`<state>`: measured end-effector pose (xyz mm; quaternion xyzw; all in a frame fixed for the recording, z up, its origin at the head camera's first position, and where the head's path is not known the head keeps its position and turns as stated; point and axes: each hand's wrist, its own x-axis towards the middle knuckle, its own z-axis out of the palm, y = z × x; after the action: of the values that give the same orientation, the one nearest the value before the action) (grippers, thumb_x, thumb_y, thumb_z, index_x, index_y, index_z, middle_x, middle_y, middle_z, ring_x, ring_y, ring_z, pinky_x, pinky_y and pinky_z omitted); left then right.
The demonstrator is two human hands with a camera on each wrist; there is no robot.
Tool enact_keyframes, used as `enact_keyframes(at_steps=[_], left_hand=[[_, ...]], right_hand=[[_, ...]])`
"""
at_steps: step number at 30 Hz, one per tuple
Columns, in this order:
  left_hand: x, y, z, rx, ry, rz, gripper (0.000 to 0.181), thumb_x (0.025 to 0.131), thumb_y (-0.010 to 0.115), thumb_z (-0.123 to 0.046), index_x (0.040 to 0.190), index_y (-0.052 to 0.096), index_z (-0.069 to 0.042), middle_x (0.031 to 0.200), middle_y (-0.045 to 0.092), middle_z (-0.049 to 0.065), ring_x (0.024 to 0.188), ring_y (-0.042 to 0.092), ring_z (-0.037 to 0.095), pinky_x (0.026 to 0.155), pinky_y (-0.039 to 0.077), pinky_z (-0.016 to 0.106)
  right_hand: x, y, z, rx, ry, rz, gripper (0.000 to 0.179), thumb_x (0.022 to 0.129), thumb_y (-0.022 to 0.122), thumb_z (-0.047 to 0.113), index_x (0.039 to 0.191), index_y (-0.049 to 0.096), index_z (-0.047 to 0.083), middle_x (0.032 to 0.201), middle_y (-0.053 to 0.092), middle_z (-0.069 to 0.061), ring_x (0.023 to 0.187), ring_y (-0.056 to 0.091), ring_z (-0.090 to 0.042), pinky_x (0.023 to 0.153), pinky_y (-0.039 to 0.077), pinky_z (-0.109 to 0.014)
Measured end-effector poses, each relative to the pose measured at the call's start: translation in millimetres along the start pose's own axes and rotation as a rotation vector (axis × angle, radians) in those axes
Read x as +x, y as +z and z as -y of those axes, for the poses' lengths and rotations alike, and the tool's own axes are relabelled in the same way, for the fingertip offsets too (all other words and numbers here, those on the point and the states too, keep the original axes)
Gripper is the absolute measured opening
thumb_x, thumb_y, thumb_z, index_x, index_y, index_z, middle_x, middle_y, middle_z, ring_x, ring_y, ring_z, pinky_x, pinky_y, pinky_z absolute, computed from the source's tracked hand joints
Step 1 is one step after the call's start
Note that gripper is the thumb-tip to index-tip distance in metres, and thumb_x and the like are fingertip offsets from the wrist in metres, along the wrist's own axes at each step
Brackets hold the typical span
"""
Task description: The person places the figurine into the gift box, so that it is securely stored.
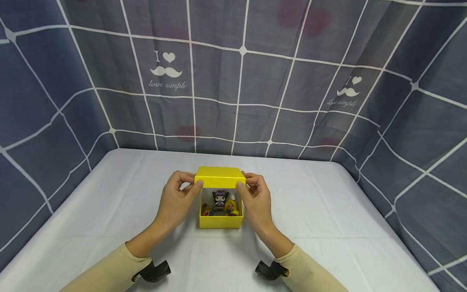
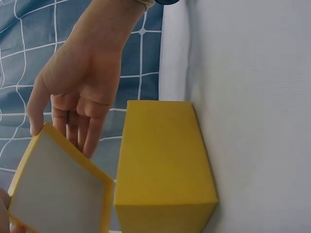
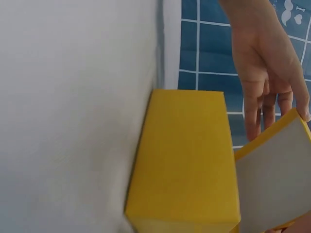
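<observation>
A yellow box lid [image 1: 220, 180] is raised and tilted over the yellow box [image 1: 221, 222], its white inside [image 2: 60, 187] showing in the left wrist view. My left hand [image 1: 176, 200] pinches the lid's left side between thumb and fingers. On the opposite side, my right hand [image 1: 259, 201] grips the lid the same way. Inside the box stand a small dark-hooded figurine [image 1: 220, 199] and a yellow-haired figurine [image 1: 231, 207]. A small multicoloured item [image 1: 208, 212] lies in the left front corner, partly hidden by the front wall.
The box rests on a white-covered table [image 1: 109, 211]. Dark blue-grey curtains [image 1: 215, 77] with a white grid surround its back and sides. Black wrist mounts [image 1: 155, 271] hang beneath both beige sleeves [image 1: 109, 271].
</observation>
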<state>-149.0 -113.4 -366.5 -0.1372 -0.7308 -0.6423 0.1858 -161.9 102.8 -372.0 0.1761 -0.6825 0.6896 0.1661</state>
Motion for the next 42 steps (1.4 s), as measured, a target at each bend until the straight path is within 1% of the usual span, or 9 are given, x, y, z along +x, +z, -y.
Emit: enact_keyframes(at_steps=[5,8,12,14,21,23,31,37,42], left_hand=[[-8.4,-4.3,4.1,0.06,-0.006,0.036,0.018,0.085,0.076,-0.006,0.088,0.059,-0.001,0.115,0.058,0.007,0.113,0.057,0.017,0.096,0.046,0.024],[-13.9,-7.3,5.4,0.1,-0.018,0.064,0.016,0.081,0.078,-0.001,0.086,0.063,-0.001,0.114,0.061,0.009,0.112,0.059,0.021,0.096,0.047,0.027],[-20.4,-11.5,8.5,0.125,-0.025,0.108,0.017,0.077,0.082,-0.004,0.081,0.066,-0.006,0.111,0.062,0.005,0.112,0.06,0.017,0.094,0.048,0.026],[-23.1,-13.2,10.5,0.138,-0.029,0.127,0.018,0.075,0.084,-0.008,0.079,0.067,-0.01,0.109,0.062,0.0,0.112,0.059,0.012,0.094,0.048,0.025],[-28.9,-16.6,15.3,0.204,-0.02,0.166,0.021,0.071,0.088,-0.012,0.072,0.068,-0.013,0.105,0.062,-0.001,0.113,0.06,0.016,0.09,0.052,0.031],[-30.1,-16.4,16.3,0.211,-0.013,0.168,0.02,0.07,0.089,-0.012,0.073,0.068,-0.013,0.106,0.062,-0.001,0.113,0.06,0.017,0.089,0.053,0.032],[-31.3,-12.1,20.2,0.208,0.009,0.19,0.023,0.069,0.089,-0.007,0.07,0.067,-0.013,0.105,0.061,0.0,0.115,0.059,0.017,0.087,0.053,0.026],[-28.9,-9.1,25.4,0.216,-0.005,0.184,0.024,0.069,0.088,-0.004,0.069,0.065,-0.011,0.103,0.061,0.001,0.114,0.06,0.017,0.085,0.054,0.025],[-28.1,-7.3,25.6,0.235,-0.025,0.184,0.025,0.069,0.088,-0.005,0.069,0.064,-0.012,0.101,0.061,0.0,0.113,0.061,0.016,0.084,0.054,0.025]], right_hand=[[-6.1,-9.9,-3.9,-0.023,-0.007,0.044,0.014,0.091,0.063,-0.001,0.101,0.055,-0.004,0.126,0.054,-0.015,0.12,0.055,-0.024,0.101,0.045,-0.033],[-9.8,-16.2,-6.6,-0.045,-0.019,0.081,0.015,0.087,0.065,-0.007,0.099,0.057,-0.004,0.126,0.054,-0.014,0.119,0.056,-0.025,0.099,0.047,-0.033],[-13.7,-23.0,-10.4,-0.056,-0.028,0.138,0.015,0.083,0.068,-0.01,0.092,0.058,-0.003,0.125,0.055,-0.015,0.12,0.056,-0.027,0.099,0.047,-0.033],[-15.8,-25.4,-10.7,-0.075,-0.005,0.158,0.016,0.081,0.069,-0.012,0.09,0.059,-0.003,0.124,0.055,-0.015,0.121,0.055,-0.025,0.099,0.046,-0.033],[-23.0,-24.1,22.4,-0.192,0.098,0.226,0.016,0.078,0.071,-0.012,0.084,0.059,-0.005,0.122,0.054,-0.022,0.123,0.054,-0.031,0.097,0.048,-0.037],[-24.1,-24.9,25.8,-0.231,0.116,0.241,0.016,0.078,0.072,-0.011,0.082,0.058,-0.004,0.122,0.055,-0.02,0.121,0.056,-0.029,0.096,0.048,-0.036],[-24.9,-29.0,25.9,-0.277,0.15,0.266,0.017,0.077,0.073,-0.01,0.081,0.058,-0.005,0.123,0.055,-0.019,0.117,0.058,-0.027,0.093,0.05,-0.037],[-22.7,-29.5,26.4,-0.283,0.181,0.253,0.017,0.077,0.073,-0.011,0.08,0.058,-0.006,0.122,0.056,-0.019,0.116,0.059,-0.028,0.094,0.05,-0.036],[-20.8,-29.8,30.1,-0.337,0.198,0.251,0.016,0.077,0.075,-0.009,0.079,0.06,-0.005,0.12,0.058,-0.018,0.111,0.061,-0.027,0.091,0.052,-0.035]])
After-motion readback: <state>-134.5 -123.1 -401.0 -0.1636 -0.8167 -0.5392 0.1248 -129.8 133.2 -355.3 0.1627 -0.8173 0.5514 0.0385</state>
